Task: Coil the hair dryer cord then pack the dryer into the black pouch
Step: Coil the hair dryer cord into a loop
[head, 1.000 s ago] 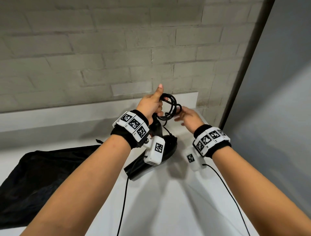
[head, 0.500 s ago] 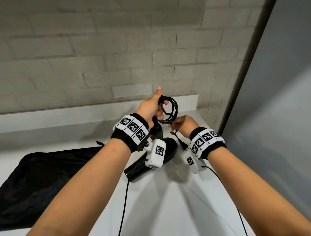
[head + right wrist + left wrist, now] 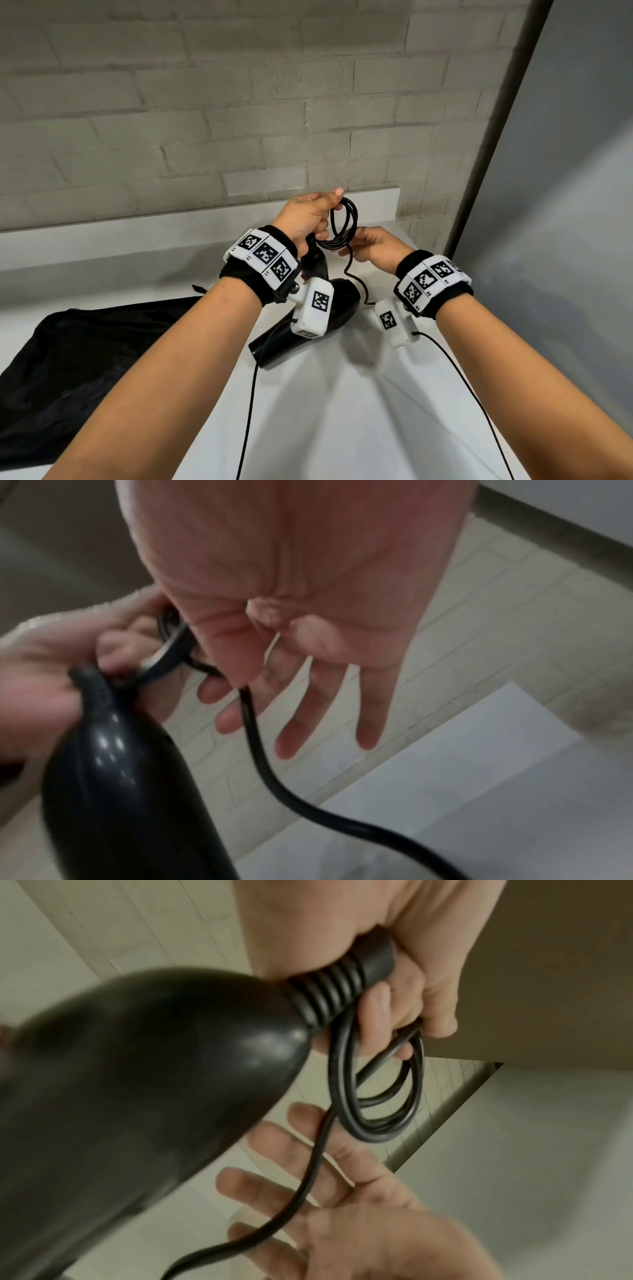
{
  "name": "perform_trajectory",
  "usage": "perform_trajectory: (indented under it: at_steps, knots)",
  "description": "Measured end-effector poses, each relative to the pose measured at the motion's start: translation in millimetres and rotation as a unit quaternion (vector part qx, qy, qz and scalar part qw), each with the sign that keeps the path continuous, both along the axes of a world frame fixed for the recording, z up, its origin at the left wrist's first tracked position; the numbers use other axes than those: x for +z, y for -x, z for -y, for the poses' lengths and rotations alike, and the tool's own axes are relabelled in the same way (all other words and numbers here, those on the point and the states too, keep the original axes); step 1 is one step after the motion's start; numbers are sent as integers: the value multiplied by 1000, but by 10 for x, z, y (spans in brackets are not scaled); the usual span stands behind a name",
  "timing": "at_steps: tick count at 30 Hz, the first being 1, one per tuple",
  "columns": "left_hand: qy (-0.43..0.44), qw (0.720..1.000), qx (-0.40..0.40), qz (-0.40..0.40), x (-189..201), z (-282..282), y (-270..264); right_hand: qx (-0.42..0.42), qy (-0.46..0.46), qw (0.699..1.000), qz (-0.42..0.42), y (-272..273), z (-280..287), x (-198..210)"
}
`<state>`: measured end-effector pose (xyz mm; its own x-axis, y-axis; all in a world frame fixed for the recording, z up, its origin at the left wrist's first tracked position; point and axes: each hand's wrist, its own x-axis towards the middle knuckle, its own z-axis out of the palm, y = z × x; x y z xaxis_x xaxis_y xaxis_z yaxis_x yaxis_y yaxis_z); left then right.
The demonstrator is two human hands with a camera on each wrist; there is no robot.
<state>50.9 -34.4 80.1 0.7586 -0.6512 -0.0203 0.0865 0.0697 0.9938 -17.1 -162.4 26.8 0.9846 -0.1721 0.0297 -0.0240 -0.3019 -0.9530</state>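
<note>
The black hair dryer [image 3: 339, 305] hangs over the white counter with its handle end gripped in my left hand [image 3: 308, 219]. That hand also holds several loops of the black cord coil [image 3: 342, 222] against the ribbed cord guard [image 3: 339, 988]. My right hand [image 3: 370, 245] is just right of the coil. Its thumb and forefinger pinch the loose cord [image 3: 246, 712] while the other fingers [image 3: 369, 723] are spread straight. The cord tail [image 3: 352, 274] drops behind the dryer body. The black pouch [image 3: 85, 359] lies flat at the left.
The white counter [image 3: 342, 411] ends at a raised white ledge [image 3: 137, 233] under a grey brick wall. A grey panel [image 3: 565, 240] bounds the right side. Thin black camera wires [image 3: 250, 411] trail from both wrists across the counter.
My right hand dipped to the dangling cord, took hold of it, and has come back up to the coil. The left hand has kept its grip and barely moved.
</note>
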Motion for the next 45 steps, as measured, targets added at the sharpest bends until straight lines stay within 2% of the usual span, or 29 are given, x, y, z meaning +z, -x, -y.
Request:
perform_trajectory:
  at_steps: [2, 4, 11, 17, 22, 25, 28, 34, 40, 45]
  knots:
    - [0, 1000, 2, 6, -5, -10, -24, 24, -57, 998, -3, 2, 4, 0]
    - [-3, 1000, -6, 10, -7, -17, -22, 20, -72, 997, 3, -13, 0, -12]
    - [-14, 999, -31, -26, 31, -6, 54, -102, 32, 994, 28, -108, -1, 226]
    - [-20, 999, -40, -21, 43, -2, 59, -181, 124, 972, 80, -171, -44, 502]
    - [-42, 997, -63, -4, 45, -13, 53, -219, 136, 958, 126, -159, -79, 665]
    - [-54, 996, -70, 0, 44, 0, 42, -216, 137, 954, 158, -131, -164, 735]
    - [-45, 997, -67, -1, 31, 9, 17, -184, 81, 961, 190, -61, -258, 755]
    - [-4, 999, -42, -23, -9, 11, -21, -180, 28, 957, 227, -19, -303, 542]
    - [9, 999, -16, -37, 0, -13, -47, -153, 67, 960, 226, -13, -363, 347]
    - [-13, 1000, -4, -20, 13, 1, -38, -145, 47, 959, 238, -22, -388, 270]
